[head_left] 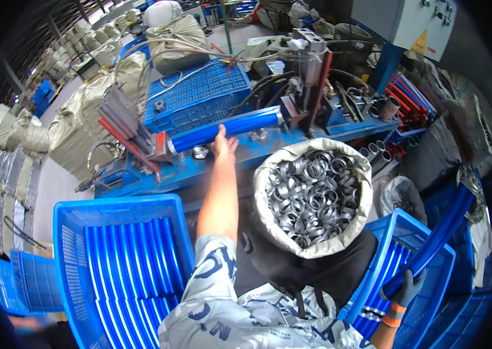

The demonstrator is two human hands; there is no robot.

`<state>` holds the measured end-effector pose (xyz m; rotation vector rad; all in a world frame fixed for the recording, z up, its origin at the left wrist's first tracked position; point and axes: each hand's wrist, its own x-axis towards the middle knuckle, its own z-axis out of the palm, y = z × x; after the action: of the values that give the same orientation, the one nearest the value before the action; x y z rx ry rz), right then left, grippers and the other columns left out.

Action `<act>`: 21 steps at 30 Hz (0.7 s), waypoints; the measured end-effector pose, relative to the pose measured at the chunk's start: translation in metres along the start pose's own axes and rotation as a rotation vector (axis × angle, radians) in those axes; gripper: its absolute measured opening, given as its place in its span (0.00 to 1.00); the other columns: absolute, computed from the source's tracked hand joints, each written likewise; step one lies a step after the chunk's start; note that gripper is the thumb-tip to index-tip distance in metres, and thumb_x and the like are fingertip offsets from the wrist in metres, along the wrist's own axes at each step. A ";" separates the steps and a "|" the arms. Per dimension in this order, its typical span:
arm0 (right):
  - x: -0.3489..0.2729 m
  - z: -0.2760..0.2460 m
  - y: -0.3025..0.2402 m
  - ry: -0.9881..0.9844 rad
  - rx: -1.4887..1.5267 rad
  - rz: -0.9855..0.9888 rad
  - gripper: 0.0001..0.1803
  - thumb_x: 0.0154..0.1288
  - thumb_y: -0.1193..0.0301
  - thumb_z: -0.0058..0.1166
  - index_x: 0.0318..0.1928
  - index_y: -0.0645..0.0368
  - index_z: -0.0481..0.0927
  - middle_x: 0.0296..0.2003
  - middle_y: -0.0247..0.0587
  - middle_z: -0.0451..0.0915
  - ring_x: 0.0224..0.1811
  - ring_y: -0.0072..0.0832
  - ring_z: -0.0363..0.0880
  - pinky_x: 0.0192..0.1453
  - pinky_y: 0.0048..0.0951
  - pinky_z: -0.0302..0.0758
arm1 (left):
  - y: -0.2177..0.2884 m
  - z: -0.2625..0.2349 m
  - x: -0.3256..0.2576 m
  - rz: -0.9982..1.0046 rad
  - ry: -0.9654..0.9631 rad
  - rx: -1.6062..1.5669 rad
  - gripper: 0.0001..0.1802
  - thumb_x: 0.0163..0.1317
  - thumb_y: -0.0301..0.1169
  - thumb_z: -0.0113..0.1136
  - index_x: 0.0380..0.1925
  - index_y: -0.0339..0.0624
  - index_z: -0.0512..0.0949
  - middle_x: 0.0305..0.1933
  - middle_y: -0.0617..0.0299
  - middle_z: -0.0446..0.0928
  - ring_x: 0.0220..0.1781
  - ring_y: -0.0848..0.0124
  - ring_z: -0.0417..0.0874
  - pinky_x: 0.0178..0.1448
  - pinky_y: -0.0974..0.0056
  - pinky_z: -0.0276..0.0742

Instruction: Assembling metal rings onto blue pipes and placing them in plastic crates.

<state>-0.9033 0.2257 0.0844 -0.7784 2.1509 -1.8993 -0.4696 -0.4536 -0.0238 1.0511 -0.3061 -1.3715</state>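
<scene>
A shiny blue tube [251, 121] lies across the bench between two end fixtures, with silver at its right end. My bare left hand [223, 144] is at the tube's near side, fingers apart, the upper finger against it and not wrapped round it. Low on the right, my right hand [404, 294], in a dark glove with an orange cuff, is closed round the lower end of another blue tube [440, 232]. That tube slants up and away over the right crate. Between my arms stands a white sack [263, 216] full of silver metal rings [315, 195].
A blue crate [60, 262] of blue tubes stands at left, another crate [446, 279] with tubes at right. Behind the blue bench [141, 180] sits an upturned-looking blue basket [199, 87]. A grey control box [397, 23] stands at back right. Stuffed sacks [92, 107] line the left.
</scene>
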 end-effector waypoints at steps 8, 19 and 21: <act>-0.020 -0.075 0.031 0.145 -0.144 0.031 0.41 0.75 0.72 0.68 0.83 0.69 0.69 0.68 0.48 0.81 0.64 0.34 0.81 0.75 0.36 0.75 | -0.012 0.006 -0.016 -0.009 0.001 0.014 0.44 0.76 0.48 0.77 0.74 0.21 0.71 0.73 0.32 0.80 0.73 0.33 0.85 0.75 0.31 0.84; -0.138 -0.319 0.152 0.393 -1.173 0.550 0.52 0.65 0.52 0.75 0.85 0.54 0.70 0.77 0.60 0.79 0.78 0.53 0.80 0.82 0.47 0.75 | 0.072 -0.025 0.089 -0.346 -0.319 0.135 0.54 0.82 0.53 0.67 0.85 0.20 0.54 0.89 0.32 0.62 0.91 0.46 0.65 0.95 0.50 0.59; -0.190 -0.367 0.141 0.482 -1.315 0.757 0.50 0.65 0.54 0.76 0.84 0.52 0.71 0.75 0.59 0.81 0.77 0.55 0.81 0.81 0.50 0.77 | -0.037 -0.040 0.034 -0.123 -0.414 0.329 0.49 0.84 0.51 0.64 0.84 0.22 0.58 0.90 0.34 0.62 0.93 0.45 0.61 0.95 0.48 0.58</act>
<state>-0.9458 0.6457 -0.0271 0.4839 3.1711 -0.1537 -0.4564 -0.4613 -0.0861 1.0574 -0.8049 -1.6865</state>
